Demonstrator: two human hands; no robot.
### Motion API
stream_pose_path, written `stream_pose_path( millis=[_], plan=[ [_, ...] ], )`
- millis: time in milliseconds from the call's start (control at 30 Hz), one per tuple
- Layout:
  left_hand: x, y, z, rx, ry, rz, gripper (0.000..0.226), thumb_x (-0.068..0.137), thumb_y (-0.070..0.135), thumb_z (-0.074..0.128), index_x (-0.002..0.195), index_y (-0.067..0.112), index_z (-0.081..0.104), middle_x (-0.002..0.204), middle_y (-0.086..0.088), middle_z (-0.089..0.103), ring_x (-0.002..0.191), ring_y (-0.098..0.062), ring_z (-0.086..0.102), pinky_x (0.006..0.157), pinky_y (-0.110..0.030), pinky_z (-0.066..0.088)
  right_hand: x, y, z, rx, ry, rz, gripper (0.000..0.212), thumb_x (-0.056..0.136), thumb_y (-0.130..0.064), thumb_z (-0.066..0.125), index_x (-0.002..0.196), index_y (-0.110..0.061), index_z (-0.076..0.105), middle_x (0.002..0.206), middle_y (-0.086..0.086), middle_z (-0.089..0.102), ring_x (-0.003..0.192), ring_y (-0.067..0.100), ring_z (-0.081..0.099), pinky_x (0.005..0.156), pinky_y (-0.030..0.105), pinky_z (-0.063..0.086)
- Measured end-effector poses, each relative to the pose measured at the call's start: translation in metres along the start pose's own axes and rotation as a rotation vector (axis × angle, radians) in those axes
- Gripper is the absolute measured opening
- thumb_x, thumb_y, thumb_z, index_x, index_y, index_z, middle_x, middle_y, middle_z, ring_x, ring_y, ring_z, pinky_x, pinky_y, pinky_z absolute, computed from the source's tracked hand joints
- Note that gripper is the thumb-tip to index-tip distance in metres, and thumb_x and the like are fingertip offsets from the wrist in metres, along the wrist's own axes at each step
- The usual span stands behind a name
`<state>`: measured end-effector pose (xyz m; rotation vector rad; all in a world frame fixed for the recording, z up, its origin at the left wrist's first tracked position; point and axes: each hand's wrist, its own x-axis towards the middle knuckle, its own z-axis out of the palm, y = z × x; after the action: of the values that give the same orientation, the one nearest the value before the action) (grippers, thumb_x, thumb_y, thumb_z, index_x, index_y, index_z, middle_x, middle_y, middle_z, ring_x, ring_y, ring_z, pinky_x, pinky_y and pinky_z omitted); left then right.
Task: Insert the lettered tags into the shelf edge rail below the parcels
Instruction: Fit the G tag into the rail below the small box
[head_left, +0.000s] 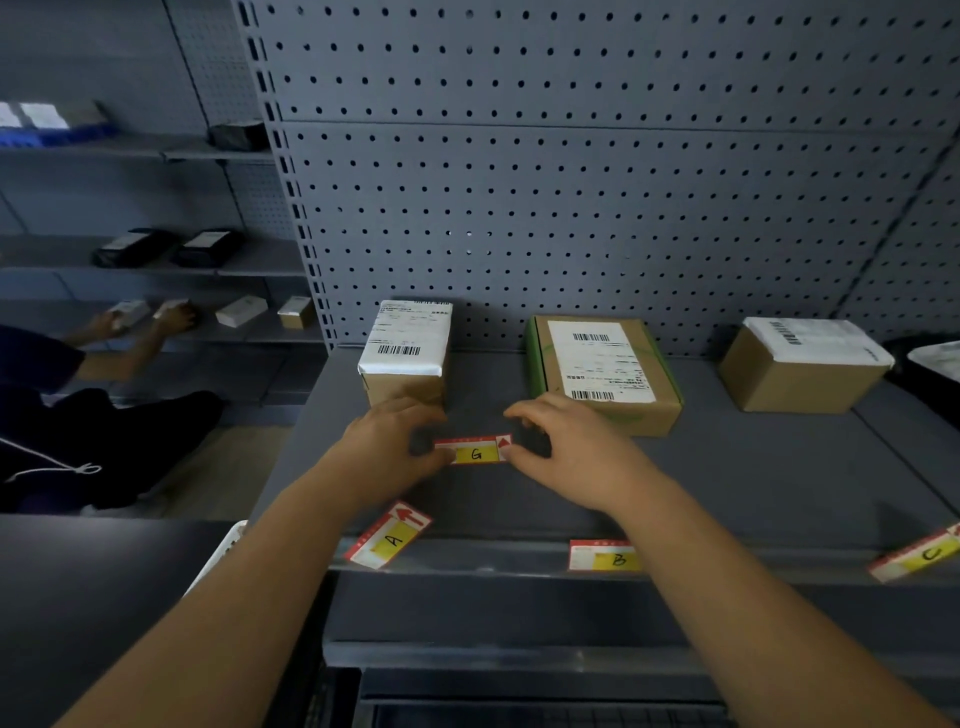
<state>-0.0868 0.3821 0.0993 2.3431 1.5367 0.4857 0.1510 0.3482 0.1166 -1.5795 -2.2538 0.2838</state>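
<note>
Grey shelving stands at the far left of the frame, where another person (36, 364) touches small boxes; nearer the centre, tag A (388, 535) lies tilted on the front edge of the main shelf (753, 467), its lower end over the edge rail (488, 564); above it the left hand (387, 447) pinches the left end of tag G (474, 451), held level over the shelf in the middle of the frame, near a white-wrapped parcel (408, 348); the right hand (566, 449) pinches its right end; behind stands a green-taped parcel (602, 374); tag B (605, 556) sits along the rail below; at the right are a brown parcel (802, 366) and tilted tag C (919, 558).
</note>
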Motion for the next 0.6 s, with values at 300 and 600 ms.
stream_pose_path(
  millis=[300, 600],
  plan=[
    [0.013, 0.003, 0.007, 0.128, -0.105, -0.055, 0.04, 0.081, 0.048, 0.062, 0.118, 0.034, 0.057, 0.129, 0.009, 0.045, 0.128, -0.014, 0.032, 0.107, -0.05, 0.032, 0.001, 0.003, 0.003, 0.026, 0.009, -0.009, 0.048, 0.089, -0.052, 0.055, 0.133, -0.031, 0.051, 0.117, -0.012, 0.053, 0.104, 0.006, 0.05, 0.086, 0.03, 0.048],
    [0.014, 0.015, 0.002, 0.071, -0.147, -0.147, 0.025, 0.077, 0.04, 0.07, 0.094, 0.04, 0.052, 0.12, 0.01, 0.043, 0.119, -0.014, 0.036, 0.107, -0.049, 0.032, -0.005, 0.002, 0.004, 0.039, 0.017, -0.011, 0.047, 0.089, -0.052, 0.057, 0.131, -0.031, 0.052, 0.115, -0.013, 0.053, 0.105, 0.005, 0.05, 0.087, 0.03, 0.048]
  ],
)
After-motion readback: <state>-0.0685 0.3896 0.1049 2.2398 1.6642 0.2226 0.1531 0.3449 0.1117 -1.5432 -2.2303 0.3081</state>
